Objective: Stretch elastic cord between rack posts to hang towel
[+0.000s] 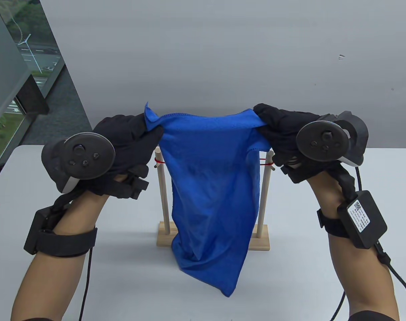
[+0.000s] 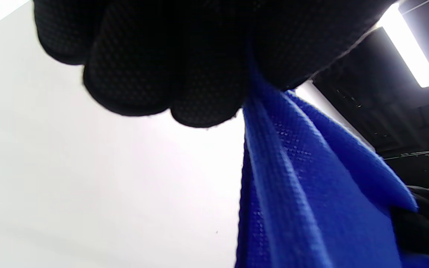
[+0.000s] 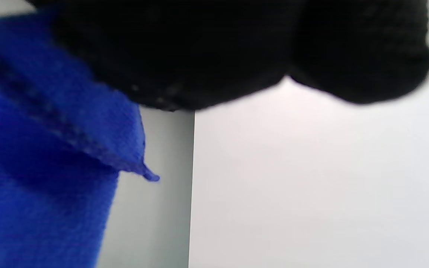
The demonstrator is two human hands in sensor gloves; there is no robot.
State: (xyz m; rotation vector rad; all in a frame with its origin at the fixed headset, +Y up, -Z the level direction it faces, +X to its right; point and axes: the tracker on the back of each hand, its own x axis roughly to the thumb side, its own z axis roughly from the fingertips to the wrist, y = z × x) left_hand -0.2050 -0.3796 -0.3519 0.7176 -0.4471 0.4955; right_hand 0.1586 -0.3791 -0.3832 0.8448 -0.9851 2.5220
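A blue towel [image 1: 209, 180] hangs spread between my two hands, in front of a small wooden rack [image 1: 263, 239] with two upright posts. A red elastic cord [image 1: 265, 164] is looped on both posts near their tops; the towel hides its middle. My left hand [image 1: 149, 132] grips the towel's upper left corner above the left post [image 1: 163, 197]. My right hand [image 1: 264, 125] grips the upper right corner above the right post [image 1: 265, 197]. The towel also shows in the left wrist view [image 2: 292, 193] and in the right wrist view [image 3: 35, 156], pinched under my gloved fingers [image 2: 169, 63].
The rack stands on a white table [image 1: 306, 260] near its back edge, before a grey wall [image 1: 223, 60]. A window [image 1: 25, 73] is at the far left. Cables run from both wrist units along my forearms.
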